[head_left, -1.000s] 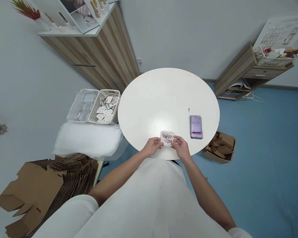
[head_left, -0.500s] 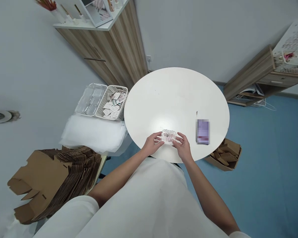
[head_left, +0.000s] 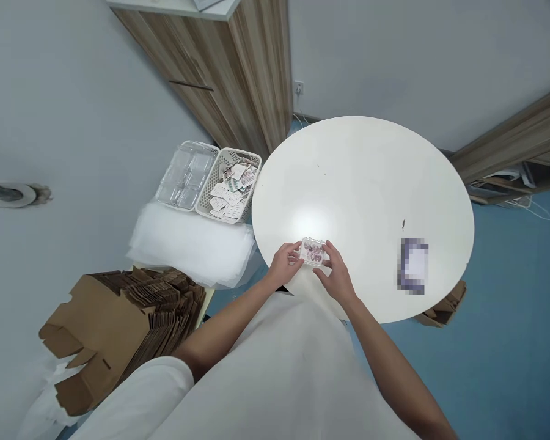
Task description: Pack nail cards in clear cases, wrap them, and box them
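A small clear plastic box (head_left: 312,251) with pinkish pieces inside, which look like press-on nails, is between my two hands near the front edge of the white round table (head_left: 366,165). My left hand (head_left: 284,266) grips its left side, thumb at the lower corner and fingers along the edge. My right hand (head_left: 338,278) is closed around the right side, fingertips at the upper right corner and thumb by the lower edge. Whether the box rests on the tabletop or is slightly raised, I cannot tell.
A blurred purple-and-white item (head_left: 413,266) lies on the table's right. To the left are a basket of cards (head_left: 231,192), a bin of clear boxes (head_left: 187,174), white translucent sheets (head_left: 192,244) and stacked flat cardboard boxes (head_left: 114,324). A cardboard carton (head_left: 447,305) stands on the floor.
My view has turned, so the table and shelves sit differently in it. My right thumb has slid off the box's face to its lower edge. The pinkish pieces show more clearly.
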`<state>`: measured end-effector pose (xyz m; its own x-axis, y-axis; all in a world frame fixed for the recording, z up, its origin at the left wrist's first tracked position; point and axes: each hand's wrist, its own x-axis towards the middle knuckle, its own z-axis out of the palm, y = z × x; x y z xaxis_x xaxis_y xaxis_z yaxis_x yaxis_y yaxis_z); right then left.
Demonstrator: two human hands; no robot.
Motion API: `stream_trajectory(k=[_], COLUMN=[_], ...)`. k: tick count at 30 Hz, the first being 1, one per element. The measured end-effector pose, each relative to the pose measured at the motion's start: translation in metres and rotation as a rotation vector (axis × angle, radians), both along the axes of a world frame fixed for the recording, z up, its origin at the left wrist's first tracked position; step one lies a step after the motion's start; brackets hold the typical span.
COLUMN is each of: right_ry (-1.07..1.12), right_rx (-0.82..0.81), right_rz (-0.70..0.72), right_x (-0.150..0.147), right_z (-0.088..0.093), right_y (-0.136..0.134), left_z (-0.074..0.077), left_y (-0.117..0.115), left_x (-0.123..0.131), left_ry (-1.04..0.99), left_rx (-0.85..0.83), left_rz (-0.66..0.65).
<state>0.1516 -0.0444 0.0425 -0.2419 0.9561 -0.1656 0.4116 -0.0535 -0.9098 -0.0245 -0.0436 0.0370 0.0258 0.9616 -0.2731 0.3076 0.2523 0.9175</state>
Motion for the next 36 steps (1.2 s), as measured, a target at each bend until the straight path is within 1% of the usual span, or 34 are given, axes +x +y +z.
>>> stream_trajectory(k=[3,9,12,14,18,23,29,36], right_ry=[-0.086,-0.198,-0.215,-0.225,-0.253,-0.270,-0.286,-0.268], right_rx=[0.004,0.015,0.028,0.038,0.033,0.022,0.033,0.045], right_rz=[0.061,0.111,0.116,0.117,0.106,0.097,0.096,0.096], right_x=[-0.027,-0.090,-0.116,-0.130,-0.148,-0.160,-0.168,-0.168], right_z=[-0.010,-0.032,-0.041,-0.047,-0.056,-0.067,-0.076,-0.079], right_y=[0.020,0.064,0.086,0.099,0.121,0.140,0.149,0.150], left_z=[-0.007,-0.022,-0.028,-0.032,-0.039,-0.048,-0.058,-0.063], left_y=[0.015,0.047,0.066,0.077,0.096,0.109,0.111,0.108], left_x=[-0.029,-0.085,-0.106,-0.115,-0.124,-0.128,-0.131,-0.131], left_ry=[0.033,0.100,0.141,0.172,0.243,0.270,0.284,0.267], left_rx=[-0.005,-0.041,-0.051,-0.051,-0.043,-0.058,-0.039,-0.012], left_rz=[0.022,0.067,0.051,0.046,0.049,0.020,-0.027,-0.047])
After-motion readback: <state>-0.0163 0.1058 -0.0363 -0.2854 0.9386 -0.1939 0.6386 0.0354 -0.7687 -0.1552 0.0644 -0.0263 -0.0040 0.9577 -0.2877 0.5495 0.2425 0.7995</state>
